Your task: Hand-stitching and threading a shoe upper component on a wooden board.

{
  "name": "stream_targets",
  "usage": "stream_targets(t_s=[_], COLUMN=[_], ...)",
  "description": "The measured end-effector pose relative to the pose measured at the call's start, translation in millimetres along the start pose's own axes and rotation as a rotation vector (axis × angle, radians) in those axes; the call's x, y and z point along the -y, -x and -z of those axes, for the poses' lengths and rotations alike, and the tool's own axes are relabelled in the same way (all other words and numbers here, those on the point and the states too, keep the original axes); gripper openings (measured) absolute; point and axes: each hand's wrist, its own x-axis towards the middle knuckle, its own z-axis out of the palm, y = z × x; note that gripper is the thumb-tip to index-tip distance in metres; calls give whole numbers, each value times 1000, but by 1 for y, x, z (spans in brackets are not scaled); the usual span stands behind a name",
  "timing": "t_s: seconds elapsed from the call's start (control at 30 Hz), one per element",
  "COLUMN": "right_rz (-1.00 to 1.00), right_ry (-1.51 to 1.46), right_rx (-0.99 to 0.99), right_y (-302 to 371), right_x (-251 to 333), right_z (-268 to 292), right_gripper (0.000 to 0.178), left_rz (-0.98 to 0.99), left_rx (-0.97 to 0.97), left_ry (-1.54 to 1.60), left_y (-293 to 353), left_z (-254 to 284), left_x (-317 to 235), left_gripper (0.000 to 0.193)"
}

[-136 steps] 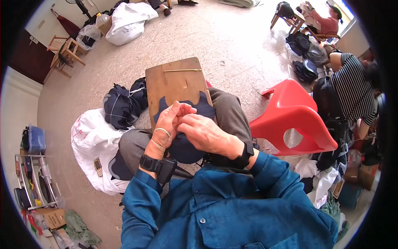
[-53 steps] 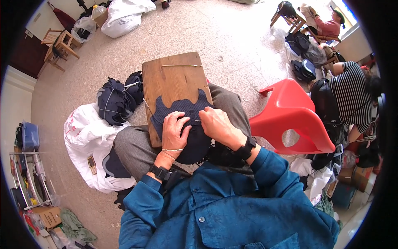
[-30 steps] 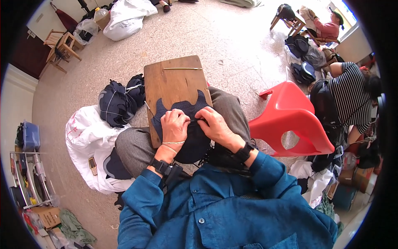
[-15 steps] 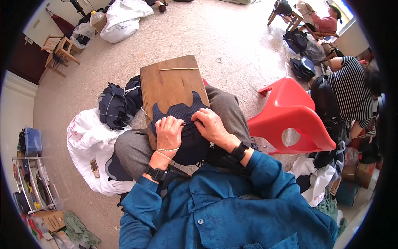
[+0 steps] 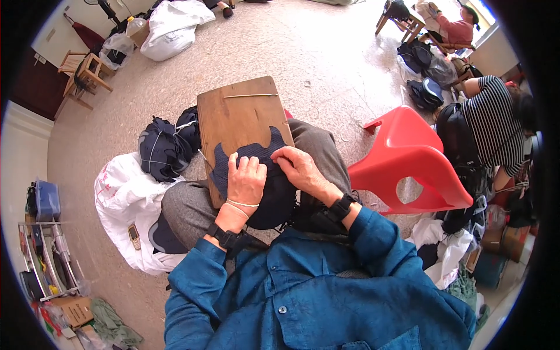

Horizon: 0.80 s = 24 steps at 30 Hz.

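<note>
Across my lap lies a wooden board (image 5: 239, 119) with a dark navy fabric piece (image 5: 254, 150) on its near half. The fabric has a textured surface, and its far edge is cut into curves with pointed ends. A rounded dark part (image 5: 274, 201) hangs toward me over the near end. My left hand (image 5: 246, 182) presses on the fabric with curled fingers. Thumb and fingertips of my right hand (image 5: 302, 172) pinch together at the fabric's right side; anything small between them cannot be made out. A thin light stick (image 5: 251, 95) rests across the board's far end.
At my right stands a red plastic stool (image 5: 402, 157), with a person in a striped top (image 5: 493, 128) beyond it. On my left are tied dark fabric bundles (image 5: 160, 149) and a white sack (image 5: 119, 198) with a phone (image 5: 134, 237) on it.
My left hand has moved slightly right and its fingers have shifted on the fabric. My right hand has moved a little right and up, away from the left hand.
</note>
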Motion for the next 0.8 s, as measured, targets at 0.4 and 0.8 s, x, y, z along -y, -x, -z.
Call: stream_targets(t_s=[0.4,0.8], right_rz=[-9,377], right_ry=[30,192], right_rx=[34,180], right_y=[1,1], right_x=[2,48], right_z=[8,-14], right_gripper=[11,46], left_rz=[256,214], left_rx=[124,-153], left_ry=[-148,433], left_y=[66,27], left_z=[54,52], left_x=[64,12], left_gripper=[11,12])
